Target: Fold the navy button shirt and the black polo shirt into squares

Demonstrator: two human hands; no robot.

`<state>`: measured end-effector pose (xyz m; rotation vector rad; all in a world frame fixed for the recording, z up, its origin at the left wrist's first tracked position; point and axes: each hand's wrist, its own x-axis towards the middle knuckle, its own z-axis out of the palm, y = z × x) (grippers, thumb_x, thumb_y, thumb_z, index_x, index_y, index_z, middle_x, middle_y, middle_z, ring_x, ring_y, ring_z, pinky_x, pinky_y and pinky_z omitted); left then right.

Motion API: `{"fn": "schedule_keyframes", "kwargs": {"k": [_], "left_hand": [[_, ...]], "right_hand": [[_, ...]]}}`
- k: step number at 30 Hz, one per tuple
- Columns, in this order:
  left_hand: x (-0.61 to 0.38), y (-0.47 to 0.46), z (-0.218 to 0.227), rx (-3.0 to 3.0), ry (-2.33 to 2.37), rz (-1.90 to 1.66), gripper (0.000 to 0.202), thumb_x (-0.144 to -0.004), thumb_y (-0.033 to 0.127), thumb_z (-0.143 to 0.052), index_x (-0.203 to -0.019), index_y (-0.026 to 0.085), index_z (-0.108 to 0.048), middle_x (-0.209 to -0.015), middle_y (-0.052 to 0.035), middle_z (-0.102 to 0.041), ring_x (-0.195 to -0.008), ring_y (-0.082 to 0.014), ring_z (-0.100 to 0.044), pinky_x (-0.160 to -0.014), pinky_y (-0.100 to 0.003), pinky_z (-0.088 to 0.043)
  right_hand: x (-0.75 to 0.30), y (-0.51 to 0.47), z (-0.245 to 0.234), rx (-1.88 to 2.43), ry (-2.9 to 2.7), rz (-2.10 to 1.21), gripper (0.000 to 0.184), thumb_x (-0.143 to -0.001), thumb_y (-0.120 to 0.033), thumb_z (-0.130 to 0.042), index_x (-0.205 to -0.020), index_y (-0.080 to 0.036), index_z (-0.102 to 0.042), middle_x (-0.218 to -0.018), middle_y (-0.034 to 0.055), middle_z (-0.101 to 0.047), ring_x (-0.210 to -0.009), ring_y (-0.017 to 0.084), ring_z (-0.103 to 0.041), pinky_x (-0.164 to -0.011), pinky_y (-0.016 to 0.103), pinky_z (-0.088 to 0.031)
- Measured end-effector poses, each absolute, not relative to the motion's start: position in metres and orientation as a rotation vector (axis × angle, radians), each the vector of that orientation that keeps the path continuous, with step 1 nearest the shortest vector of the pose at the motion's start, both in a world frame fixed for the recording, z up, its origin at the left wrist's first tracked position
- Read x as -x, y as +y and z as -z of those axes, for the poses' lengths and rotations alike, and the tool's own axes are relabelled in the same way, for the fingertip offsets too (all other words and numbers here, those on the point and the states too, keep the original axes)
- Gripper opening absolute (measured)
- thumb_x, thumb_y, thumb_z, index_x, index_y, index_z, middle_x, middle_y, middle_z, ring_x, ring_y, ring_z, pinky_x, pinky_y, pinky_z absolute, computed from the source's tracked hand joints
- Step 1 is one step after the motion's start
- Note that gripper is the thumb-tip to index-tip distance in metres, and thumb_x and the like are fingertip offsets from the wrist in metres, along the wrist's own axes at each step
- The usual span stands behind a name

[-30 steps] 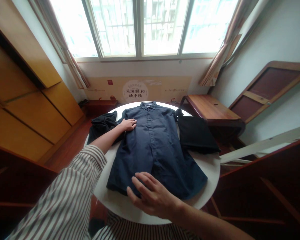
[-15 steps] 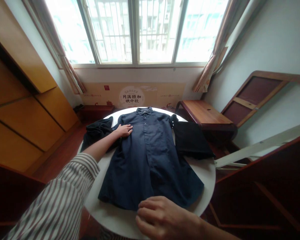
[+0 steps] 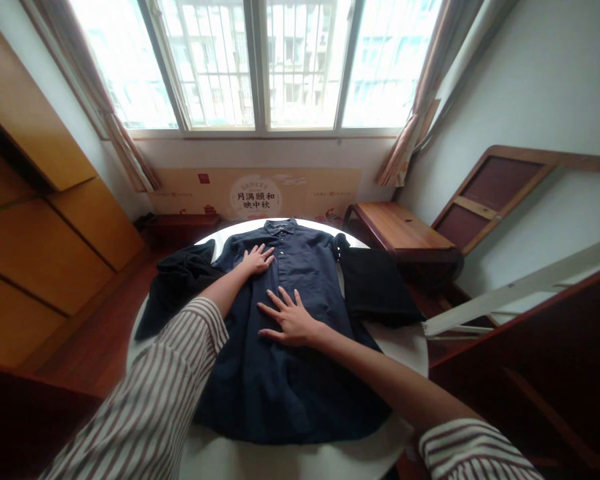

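A dark navy button-up shirt (image 3: 300, 373) lies flat, front up, on a round white table (image 3: 405, 347), collar at the far side. Its sleeves hang off the table's left and right edges. My left hand (image 3: 257, 259) lies flat on the shirt's upper left chest, fingers spread. My right hand (image 3: 291, 319) presses flat on the middle of the shirt near the button line, fingers apart. Neither hand holds anything.
A wooden side table (image 3: 400, 230) stands beyond the right sleeve (image 3: 377, 287). Wooden cabinets (image 3: 45, 227) line the left wall. A printed cardboard panel (image 3: 255, 195) leans under the window. A wooden frame (image 3: 485, 200) leans on the right wall, and a white rail (image 3: 520, 290) crosses below it.
My right hand has moved from the shirt's near hem up to its middle and now lies flat there. My left hand has stayed on the upper chest. The camera tilted slightly.
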<state>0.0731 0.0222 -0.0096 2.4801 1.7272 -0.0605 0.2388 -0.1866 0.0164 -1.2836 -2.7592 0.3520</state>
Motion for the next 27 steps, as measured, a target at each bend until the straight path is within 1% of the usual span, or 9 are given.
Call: {"fn": "schedule_keyframes", "kwargs": {"k": [3,9,13,16,18,20,23,25,27], "left_hand": [[-0.069,0.030,0.011,-2.483,1.718,0.069,0.063,-0.096,0.061,-0.019,-0.154,0.037,-0.020,-0.163,-0.0044,-0.012,-0.148,-0.0332,-0.014,-0.113,-0.063,-0.018],[-0.067,0.031,0.013,-2.525,1.717,0.024,0.062,-0.097,0.060,-0.019,-0.154,0.038,-0.020,-0.163,-0.0020,-0.015,-0.148,-0.0321,-0.015,-0.114,-0.062,-0.018],[-0.068,0.027,0.010,-2.520,1.742,0.011,0.060,-0.098,0.057,-0.021,-0.154,0.036,-0.024,-0.162,-0.0022,-0.020,-0.147,-0.0322,-0.019,-0.115,-0.061,-0.020],[-0.079,0.015,0.004,-2.562,1.791,-0.124,0.054,-0.100,0.042,-0.024,-0.149,0.025,-0.039,-0.158,-0.0073,-0.032,-0.144,-0.0301,-0.029,-0.116,-0.054,-0.023],[-0.094,0.000,0.001,-2.630,1.726,-0.260,0.052,-0.100,0.032,-0.022,-0.145,0.017,-0.044,-0.154,-0.0099,-0.038,-0.141,-0.0255,-0.034,-0.118,-0.044,-0.025],[-0.111,-0.020,0.001,-2.732,1.504,-0.351,0.051,-0.101,0.032,-0.022,-0.145,0.017,-0.044,-0.154,-0.0084,-0.039,-0.141,-0.0219,-0.035,-0.118,-0.038,-0.025],[-0.129,-0.048,0.006,-2.817,1.200,-0.267,0.054,-0.101,0.047,-0.028,-0.149,0.026,-0.038,-0.159,-0.0030,-0.030,-0.145,-0.0238,-0.027,-0.119,-0.046,-0.021],[-0.132,-0.059,0.011,-2.795,1.175,-0.123,0.057,-0.100,0.054,-0.027,-0.152,0.031,-0.030,-0.162,-0.0009,-0.021,-0.148,-0.0257,-0.019,-0.118,-0.053,-0.017],[-0.130,-0.064,0.015,-2.765,1.196,-0.038,0.057,-0.100,0.054,-0.024,-0.153,0.034,-0.025,-0.163,-0.0002,-0.016,-0.149,-0.0257,-0.014,-0.117,-0.056,-0.014]], "right_hand": [[-0.238,-0.215,-0.011,1.172,-2.760,-0.385,0.074,-0.092,-0.070,-0.034,-0.152,-0.027,-0.032,-0.162,0.0141,-0.017,-0.148,0.038,-0.008,-0.111,0.069,-0.007],[-0.253,-0.288,-0.027,0.901,-2.751,-0.628,0.078,-0.090,-0.068,-0.043,-0.152,-0.023,-0.032,-0.160,0.0162,-0.022,-0.148,0.033,-0.011,-0.116,0.063,-0.008],[-0.283,-0.319,-0.033,0.757,-2.660,-0.719,0.069,-0.093,-0.056,-0.051,-0.149,-0.018,-0.038,-0.151,0.0155,-0.042,-0.144,0.025,-0.029,-0.117,0.049,-0.025],[-0.326,-0.335,-0.034,0.907,-2.523,-0.507,0.055,-0.091,-0.042,-0.061,-0.137,-0.015,-0.052,-0.137,0.0165,-0.056,-0.135,0.024,-0.044,-0.112,0.044,-0.038],[-0.359,-0.343,-0.034,1.069,-2.466,-0.366,0.045,-0.090,-0.032,-0.063,-0.132,-0.017,-0.057,-0.134,0.0158,-0.058,-0.132,0.025,-0.047,-0.110,0.045,-0.042],[-0.390,-0.351,-0.032,1.241,-2.446,-0.299,0.049,-0.088,-0.027,-0.064,-0.135,-0.020,-0.054,-0.138,0.0158,-0.054,-0.135,0.027,-0.043,-0.109,0.045,-0.043],[-0.420,-0.356,-0.027,1.379,-2.439,-0.286,0.054,-0.088,-0.019,-0.059,-0.141,-0.022,-0.049,-0.144,0.0150,-0.048,-0.137,0.027,-0.041,-0.109,0.045,-0.043],[-0.426,-0.356,-0.021,1.388,-2.430,-0.290,0.048,-0.089,-0.013,-0.053,-0.136,-0.023,-0.054,-0.140,0.0138,-0.051,-0.134,0.026,-0.045,-0.109,0.043,-0.044],[-0.424,-0.355,-0.014,1.428,-2.359,-0.274,0.040,-0.090,-0.012,-0.051,-0.128,-0.022,-0.061,-0.131,0.0137,-0.057,-0.126,0.025,-0.052,-0.106,0.042,-0.046]]}}
